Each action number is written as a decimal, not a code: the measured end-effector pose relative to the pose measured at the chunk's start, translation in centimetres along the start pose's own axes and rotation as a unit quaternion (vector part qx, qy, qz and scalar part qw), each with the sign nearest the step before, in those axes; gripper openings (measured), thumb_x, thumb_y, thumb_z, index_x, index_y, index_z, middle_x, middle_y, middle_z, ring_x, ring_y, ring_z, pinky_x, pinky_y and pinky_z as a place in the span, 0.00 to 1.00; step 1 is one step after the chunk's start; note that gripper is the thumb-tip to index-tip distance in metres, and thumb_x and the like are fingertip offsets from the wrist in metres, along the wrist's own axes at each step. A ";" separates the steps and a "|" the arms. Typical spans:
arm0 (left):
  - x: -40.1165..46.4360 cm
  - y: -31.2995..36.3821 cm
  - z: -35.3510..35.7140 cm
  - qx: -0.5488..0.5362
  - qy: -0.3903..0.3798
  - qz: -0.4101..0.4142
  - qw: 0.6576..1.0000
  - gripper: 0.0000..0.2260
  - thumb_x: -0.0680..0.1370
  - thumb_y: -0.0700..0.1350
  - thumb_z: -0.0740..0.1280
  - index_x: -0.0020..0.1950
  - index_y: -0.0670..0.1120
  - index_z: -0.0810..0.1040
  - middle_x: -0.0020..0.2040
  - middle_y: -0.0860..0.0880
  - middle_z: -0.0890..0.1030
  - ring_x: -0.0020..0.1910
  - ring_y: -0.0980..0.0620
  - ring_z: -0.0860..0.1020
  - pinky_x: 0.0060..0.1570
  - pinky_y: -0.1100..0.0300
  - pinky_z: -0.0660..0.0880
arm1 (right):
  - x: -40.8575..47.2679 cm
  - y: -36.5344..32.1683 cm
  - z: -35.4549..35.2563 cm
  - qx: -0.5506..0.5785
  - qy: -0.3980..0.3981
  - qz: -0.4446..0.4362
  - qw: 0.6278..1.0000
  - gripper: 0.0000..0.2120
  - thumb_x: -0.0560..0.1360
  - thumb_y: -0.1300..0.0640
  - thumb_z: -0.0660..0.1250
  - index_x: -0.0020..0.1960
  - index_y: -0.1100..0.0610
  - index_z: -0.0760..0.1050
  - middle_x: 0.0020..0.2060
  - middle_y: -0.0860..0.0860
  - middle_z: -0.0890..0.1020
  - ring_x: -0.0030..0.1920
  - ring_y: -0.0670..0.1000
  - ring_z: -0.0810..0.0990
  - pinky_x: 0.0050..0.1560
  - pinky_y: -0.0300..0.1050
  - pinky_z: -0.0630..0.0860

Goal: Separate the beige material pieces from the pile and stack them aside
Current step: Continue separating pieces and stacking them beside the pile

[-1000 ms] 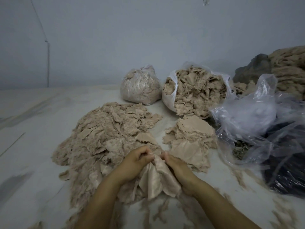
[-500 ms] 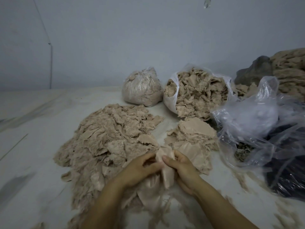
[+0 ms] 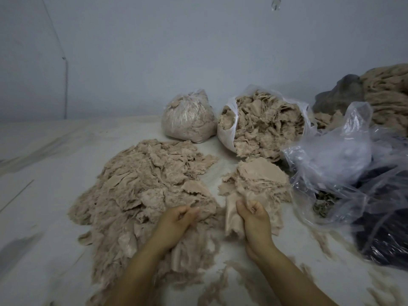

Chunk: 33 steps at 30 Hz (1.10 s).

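A wide pile of ragged beige material pieces (image 3: 145, 191) covers the white surface at centre left. To its right lies a smaller stack of flatter beige pieces (image 3: 258, 180). My left hand (image 3: 176, 224) sits on the near edge of the big pile with its fingers curled into the fluffy scraps. My right hand (image 3: 254, 217) grips a smooth beige piece (image 3: 231, 219) that hangs down beside the small stack's near end. The two hands are apart.
A tied clear bag of beige scraps (image 3: 187, 118) and an open white bag full of them (image 3: 265, 127) stand at the back. Crumpled clear plastic (image 3: 337, 164) over dark material (image 3: 384, 235) fills the right side. Loose fluff (image 3: 220, 288) litters the near surface.
My hands were together pulling on one beige piece. They have separated: the right hand has carried the piece rightward toward the small stack, and the left hand stays on the big pile.
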<state>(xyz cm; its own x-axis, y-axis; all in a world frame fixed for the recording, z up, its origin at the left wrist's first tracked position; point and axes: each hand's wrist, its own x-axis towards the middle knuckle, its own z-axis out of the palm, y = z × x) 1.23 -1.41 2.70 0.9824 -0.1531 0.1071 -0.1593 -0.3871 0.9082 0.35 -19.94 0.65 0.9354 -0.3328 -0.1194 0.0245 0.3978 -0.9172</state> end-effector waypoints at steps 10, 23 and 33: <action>0.1 2.0 4.8 -0.402 0.051 -0.225 0.886 0.12 0.80 0.43 0.62 0.54 0.34 0.76 0.37 0.41 0.80 0.30 0.51 0.76 0.25 0.62 0.74 | -1.4 1.1 1.4 0.078 -0.054 0.006 0.996 0.12 0.76 0.59 0.67 0.57 0.63 0.75 0.44 0.60 0.84 0.41 0.59 0.82 0.40 0.48 0.81; 1.4 1.0 6.1 -0.306 0.147 -0.143 0.930 0.02 0.76 0.39 0.68 0.48 0.42 0.79 0.39 0.44 0.82 0.34 0.50 0.79 0.33 0.60 0.76 | -0.1 1.6 0.8 -0.113 0.015 -0.079 0.990 0.10 0.77 0.62 0.66 0.38 0.55 0.79 0.30 0.48 0.81 0.32 0.47 0.78 0.30 0.38 0.73; 4.0 0.5 4.9 -0.156 0.186 -0.042 0.969 0.06 0.77 0.40 0.67 0.42 0.47 0.79 0.30 0.53 0.79 0.22 0.61 0.72 0.22 0.66 0.68 | 5.3 -1.2 -3.2 -0.198 0.102 -0.083 0.971 0.09 0.78 0.52 0.65 0.50 0.55 0.83 0.41 0.53 0.84 0.44 0.53 0.81 0.47 0.45 0.76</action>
<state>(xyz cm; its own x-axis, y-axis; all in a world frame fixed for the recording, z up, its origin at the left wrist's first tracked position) 4.63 -6.68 1.62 0.9672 0.2277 0.1127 -0.0962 -0.0823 0.9920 4.16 -24.96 -0.06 0.8403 -0.5420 0.0066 -0.0062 -0.0219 -0.9997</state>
